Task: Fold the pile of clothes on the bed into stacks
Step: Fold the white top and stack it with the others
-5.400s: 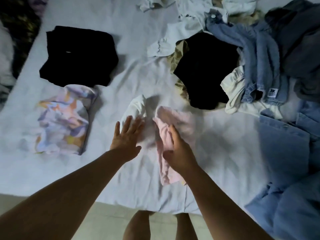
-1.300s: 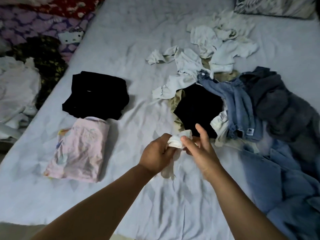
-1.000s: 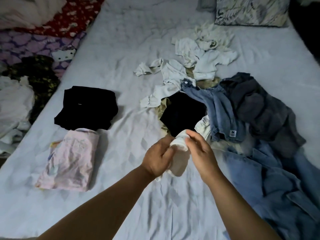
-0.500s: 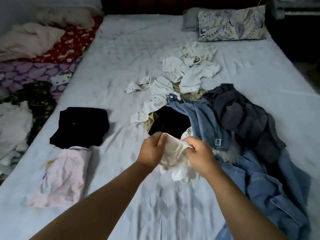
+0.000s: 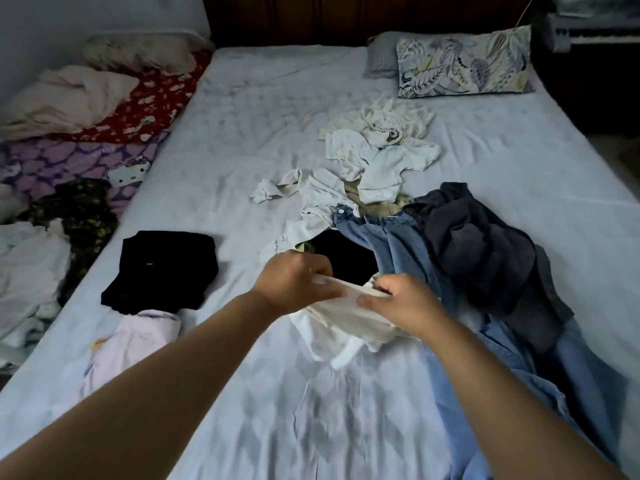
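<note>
A small white garment (image 5: 341, 325) hangs above the pale bed sheet (image 5: 242, 140), stretched between both hands. My left hand (image 5: 298, 284) pinches its upper left edge and my right hand (image 5: 401, 304) grips its upper right edge. Behind them lies the unfolded pile: white tops (image 5: 377, 161), blue jeans (image 5: 391, 240), a dark grey garment (image 5: 485, 247) and a black piece (image 5: 346, 258). On the left sit a folded black stack (image 5: 162, 268) and a folded pink garment (image 5: 131, 344).
A leaf-patterned pillow (image 5: 464, 64) lies at the head of the bed by the dark headboard (image 5: 346, 19). A second bed on the left holds red and purple bedding (image 5: 104, 133) and loose clothes (image 5: 31, 271). More blue denim (image 5: 519, 393) spreads at the right.
The pink garment went from my hands onto the left stack. I picked up the white garment and my hands have pulled apart, spreading it wider. The view tilted up toward the headboard.
</note>
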Demonstrator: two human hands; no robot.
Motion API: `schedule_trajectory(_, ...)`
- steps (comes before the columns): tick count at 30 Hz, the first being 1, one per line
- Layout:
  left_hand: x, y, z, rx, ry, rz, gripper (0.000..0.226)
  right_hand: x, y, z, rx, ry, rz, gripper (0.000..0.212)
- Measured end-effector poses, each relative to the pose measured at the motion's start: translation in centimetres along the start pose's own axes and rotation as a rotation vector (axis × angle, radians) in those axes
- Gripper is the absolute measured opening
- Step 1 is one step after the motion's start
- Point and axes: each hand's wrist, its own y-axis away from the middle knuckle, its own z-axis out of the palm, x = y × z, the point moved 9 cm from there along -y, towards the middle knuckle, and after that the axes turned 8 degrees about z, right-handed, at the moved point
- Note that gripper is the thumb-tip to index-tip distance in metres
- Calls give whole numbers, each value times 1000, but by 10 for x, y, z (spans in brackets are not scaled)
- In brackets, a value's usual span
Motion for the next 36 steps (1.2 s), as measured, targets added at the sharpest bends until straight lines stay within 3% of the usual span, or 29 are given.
schedule_trajectory(3, -17, 3, -13, -61, -193, -38, 33, 8, -5, -8, -7, 475, 31, 28)
schedule_trajectory(6, -49, 16, -32, 25, -221, -156, 29, 36, -7, -17, 18, 639, 182, 13)
schedule_trajectory(10, -95, 36, -38, -53, -315, -306, 11, 59, -15, -15, 2, 396, 334, 16)
schedule_trajectory(13, -125, 50, -48, -14, -365, -426, 21, 44, -24, -9, 54, 274, 297, 9)
schedule_trajectory(16, -160, 73, -53, -7, -332, -642, 20, 28, -29, -10, 201, 107, 259, 14)
schedule_trajectory(18, -185, 90, -47, 38, -124, -770, 21, 23, -32, -8, 260, -70, 239, 17)
schedule_trajectory(20, -197, 101, -36, 162, 283, -850, 22, 18, -33, 0, 254, -278, 251, 7)
schedule_trajectory(22, -196, 107, -26, 235, 586, -888, 20, 12, -32, 11, 214, -475, 276, 11)
schedule_trajectory(26, -191, 114, -26, 269, 814, -888, 25, -4, -34, 30, 134, -720, 337, 8)
schedule_trajectory(29, -198, 117, -36, 318, 852, -867, 30, -22, -38, 36, 50, -685, 331, 16)
schedule_trajectory(32, -203, 119, -52, 486, 915, -807, 29, -44, -44, 43, -68, -563, 268, 36)
schedule_trajectory(36, -208, 124, -70, 651, 923, -755, 23, -60, -61, 35, 75, 49, 150, 29)
